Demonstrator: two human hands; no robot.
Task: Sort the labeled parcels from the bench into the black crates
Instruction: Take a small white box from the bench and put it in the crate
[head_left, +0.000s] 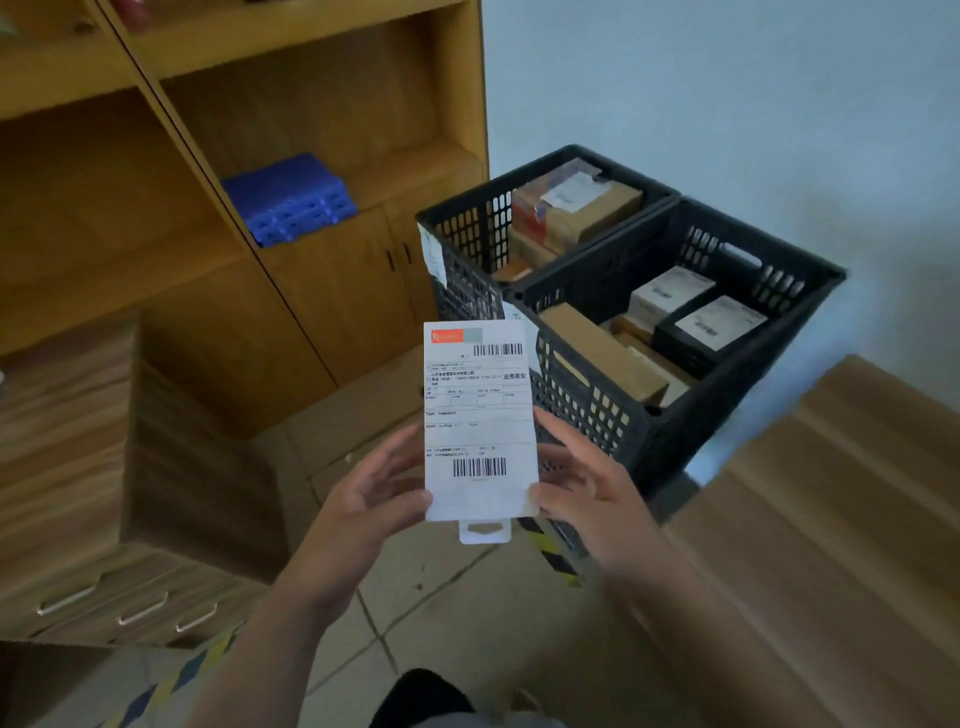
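I hold a flat white parcel (480, 421) upright in front of me, its shipping label with two barcodes facing me. My left hand (371, 499) pinches its lower left edge and my right hand (582, 483) pinches its lower right edge. Behind the parcel stand two black perforated crates side by side. The near crate (597, 410) holds brown, white and black boxes. The far crate (462, 228) holds brown taped boxes.
A wooden bench top (810, 519) runs along the right. A yellow wooden shelf unit (322, 270) with a blue plastic tray (288, 200) stands at the left. A drawer cabinet (104, 519) sits at the lower left. Tiled floor with striped tape lies below.
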